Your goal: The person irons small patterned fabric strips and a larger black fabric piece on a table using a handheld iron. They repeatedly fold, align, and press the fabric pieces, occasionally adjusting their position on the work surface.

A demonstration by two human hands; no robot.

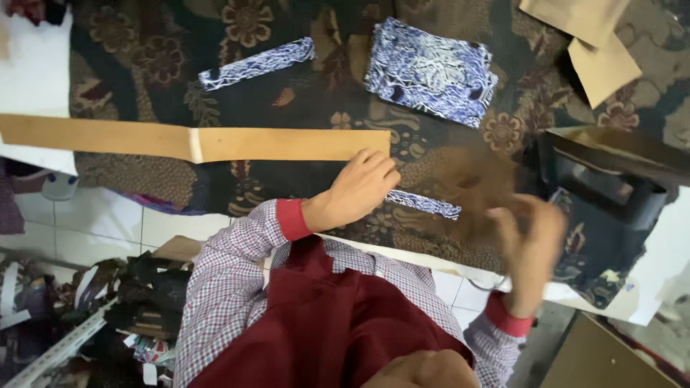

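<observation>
My left hand [356, 190] lies with curled fingers on one end of a narrow blue-and-white patterned fabric strip [428, 205]. It presses the strip down on the dark floral cloth that covers the table [144, 65]. The strip sticks out to the right of the hand. My right hand [528, 244] is blurred by motion at the table's near edge, fingers apart, with nothing seen in it. It is just left of a black iron [611, 179]. A long brown cardboard strip [194, 142] lies right above my left hand.
A second blue-and-white strip [257, 63] and a folded blue patterned fabric piece [431, 61] lie farther back. Brown paper pieces [596, 43] sit at the back right. Scraps and clutter [86, 302] lie on the tiled floor at the lower left.
</observation>
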